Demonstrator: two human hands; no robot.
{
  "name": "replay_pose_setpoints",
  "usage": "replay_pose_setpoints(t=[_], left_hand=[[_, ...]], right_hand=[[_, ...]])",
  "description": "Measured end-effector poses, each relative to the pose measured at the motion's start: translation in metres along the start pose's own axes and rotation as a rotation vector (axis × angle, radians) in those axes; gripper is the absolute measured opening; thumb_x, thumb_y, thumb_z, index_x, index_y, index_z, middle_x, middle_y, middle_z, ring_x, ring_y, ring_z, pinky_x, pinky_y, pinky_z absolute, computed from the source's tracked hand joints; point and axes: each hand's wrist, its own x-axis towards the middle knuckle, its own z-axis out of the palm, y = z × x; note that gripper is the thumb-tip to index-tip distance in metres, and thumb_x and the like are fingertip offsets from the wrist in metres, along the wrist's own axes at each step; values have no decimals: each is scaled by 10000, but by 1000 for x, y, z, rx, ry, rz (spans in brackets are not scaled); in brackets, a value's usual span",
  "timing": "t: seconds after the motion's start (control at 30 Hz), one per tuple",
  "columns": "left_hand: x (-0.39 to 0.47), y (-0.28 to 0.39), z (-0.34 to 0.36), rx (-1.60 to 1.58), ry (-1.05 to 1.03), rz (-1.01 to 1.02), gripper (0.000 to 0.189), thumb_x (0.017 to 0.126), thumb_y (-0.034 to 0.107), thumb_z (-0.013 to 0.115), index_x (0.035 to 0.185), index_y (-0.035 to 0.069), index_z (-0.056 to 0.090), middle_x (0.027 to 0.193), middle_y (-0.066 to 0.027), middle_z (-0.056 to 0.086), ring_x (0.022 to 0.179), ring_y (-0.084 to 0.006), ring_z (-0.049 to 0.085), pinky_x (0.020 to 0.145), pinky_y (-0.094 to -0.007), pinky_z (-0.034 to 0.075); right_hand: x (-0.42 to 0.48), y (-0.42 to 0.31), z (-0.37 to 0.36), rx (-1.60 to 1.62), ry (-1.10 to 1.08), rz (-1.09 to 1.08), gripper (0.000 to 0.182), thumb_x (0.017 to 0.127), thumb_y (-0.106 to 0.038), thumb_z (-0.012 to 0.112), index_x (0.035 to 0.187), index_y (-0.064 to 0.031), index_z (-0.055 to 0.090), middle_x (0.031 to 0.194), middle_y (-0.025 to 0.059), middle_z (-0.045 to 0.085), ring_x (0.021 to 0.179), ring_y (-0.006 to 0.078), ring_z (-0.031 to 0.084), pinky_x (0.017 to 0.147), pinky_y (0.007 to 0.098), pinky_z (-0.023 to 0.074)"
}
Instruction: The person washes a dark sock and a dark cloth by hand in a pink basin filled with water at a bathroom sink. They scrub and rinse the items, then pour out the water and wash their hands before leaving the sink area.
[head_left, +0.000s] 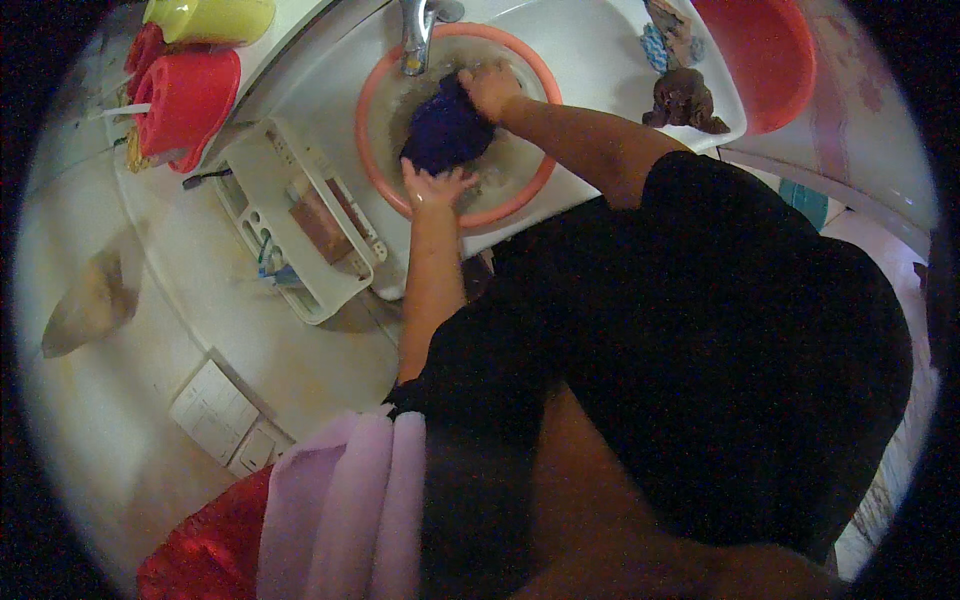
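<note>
A dark blue cloth (450, 127) lies bunched and wet in a basin with an orange rim (361, 142). The water around it looks cloudy. At the cloth's upper right edge, the fingers of my right hand (493, 88) curl onto the fabric. My left hand (439, 187) meets its lower edge with the fingers spread; whether it grips the fabric is unclear. Above the basin's far side hangs a chrome faucet (415, 45). The basin sits in a white sink (592, 45).
Left of the basin stands a cream plastic rack (341, 296) with toothbrushes. Red (187, 105) and yellow (214, 19) plastic containers are at upper left. A brown cloth (682, 101) lies on the sink's right side, near a red basin (776, 67). Pink towels (337, 510) hang at lower left.
</note>
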Motion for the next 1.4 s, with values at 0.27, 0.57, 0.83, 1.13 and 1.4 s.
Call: replay_pose_setpoints(t=[0.27,0.57,0.83,1.13,1.4], left_hand=[[17,3,-16,91,-351,97,621,874,570,460,1312,130,475,1302,-180,507,1182,-375,494,913,-610,416],[-42,1,14,-168,-562,16,308,863,350,483,1002,115,625,937,-64,612,829,-260,526,671,-415,424],[-69,-14,26,-377,-855,-186,734,733,781,494,1187,209,565,1038,-30,616,866,-243,546,671,-414,442],[-48,4,17,719,-353,530,575,731,330,777,1177,31,572,1085,-124,626,942,-280,617,782,-396,517],[1,2,12,1487,-107,885,583,640,353,814,1082,23,625,1061,-228,641,975,-299,631,850,-373,487]], right_hand=[[-67,-62,-125,818,-325,-467,292,795,-243,659,1035,-79,641,959,178,664,941,370,629,870,434,480],[-42,-36,-73,1909,38,366,318,916,-300,602,1148,-86,567,995,56,623,950,174,597,888,334,479],[-44,-58,-41,2907,-385,-122,530,965,-484,440,1330,-100,444,1266,119,550,1150,242,559,966,371,474],[45,-47,-92,958,-409,-596,289,685,-214,700,935,-74,663,830,74,670,716,202,637,654,353,516],[27,-80,-85,342,-292,-424,385,649,-175,654,1028,-106,658,898,164,671,816,351,652,756,465,511]])
